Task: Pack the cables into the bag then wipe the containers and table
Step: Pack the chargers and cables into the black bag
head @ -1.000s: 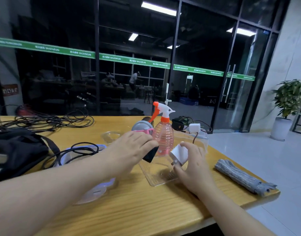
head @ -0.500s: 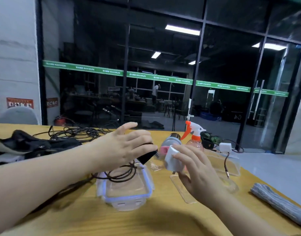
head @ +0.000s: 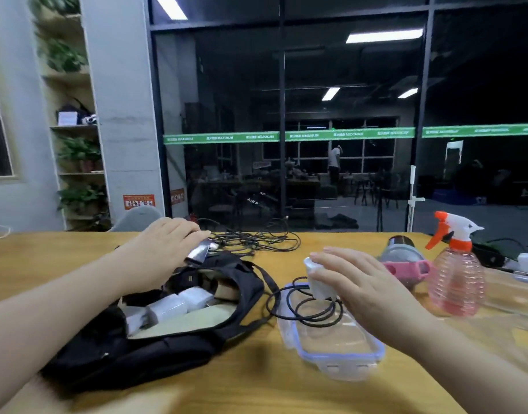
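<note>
Care matters: we lower our left hand's pinched dark plug and right hand's gripped white charger into the open black fabric bag.

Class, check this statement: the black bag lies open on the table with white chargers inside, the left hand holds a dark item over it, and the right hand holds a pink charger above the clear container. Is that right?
Not quite. The head view shows the charger in the right hand is white, not pink. The rest stands: the black bag lies open on the table with white chargers inside, the left hand holds a dark item over it, and the clear container sits below the right hand.
</note>
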`<state>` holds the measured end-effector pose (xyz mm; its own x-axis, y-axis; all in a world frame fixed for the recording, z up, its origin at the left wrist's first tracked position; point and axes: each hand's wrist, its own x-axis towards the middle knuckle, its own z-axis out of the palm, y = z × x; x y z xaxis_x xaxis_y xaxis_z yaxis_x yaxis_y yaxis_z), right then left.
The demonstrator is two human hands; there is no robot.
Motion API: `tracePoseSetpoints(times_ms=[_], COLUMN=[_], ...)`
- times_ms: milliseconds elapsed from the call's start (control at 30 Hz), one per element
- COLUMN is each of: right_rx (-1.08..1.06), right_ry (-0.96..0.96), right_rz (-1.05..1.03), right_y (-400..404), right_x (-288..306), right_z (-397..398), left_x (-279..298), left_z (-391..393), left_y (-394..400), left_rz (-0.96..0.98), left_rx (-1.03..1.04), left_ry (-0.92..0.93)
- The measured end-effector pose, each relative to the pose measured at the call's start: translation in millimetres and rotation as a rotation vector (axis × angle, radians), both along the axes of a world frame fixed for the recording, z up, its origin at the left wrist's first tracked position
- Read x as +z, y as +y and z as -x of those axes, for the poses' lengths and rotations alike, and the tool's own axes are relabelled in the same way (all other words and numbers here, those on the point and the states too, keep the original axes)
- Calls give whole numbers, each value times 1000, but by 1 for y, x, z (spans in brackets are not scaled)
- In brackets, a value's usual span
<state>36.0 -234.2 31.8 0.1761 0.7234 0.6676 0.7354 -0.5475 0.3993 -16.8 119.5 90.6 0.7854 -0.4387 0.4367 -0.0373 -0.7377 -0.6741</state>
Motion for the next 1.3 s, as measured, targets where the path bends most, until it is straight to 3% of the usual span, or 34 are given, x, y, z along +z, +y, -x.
tracePoseSetpoints(times_ms=[133, 333, 567, 667, 800, 1100, 1300], right_rx=[73, 118, 107, 98, 30, -125, -183], right_ry=[31, 64, 310, 532, 660, 704, 592], right_rz=[37, 87, 0, -55, 10, 98, 119], right_y=[33, 81, 138, 161, 191, 216, 232], right_x=[0, -2, -11, -7, -7, -10, -10], right_z=[1, -1, -1, 7, 8, -9, -16], left_x=[-18, -50, -72, -85, -93, -101, -103], left_z=[9, 6, 2, 0, -4, -4, -2], left_y=[33, 54, 44, 43, 36, 43, 48], left_rz=[69, 322, 614, 778, 947, 1064, 1125], left_rx=[115, 421, 349, 300, 283, 455, 389], left_ry=[89, 258, 274, 219, 79, 1, -61])
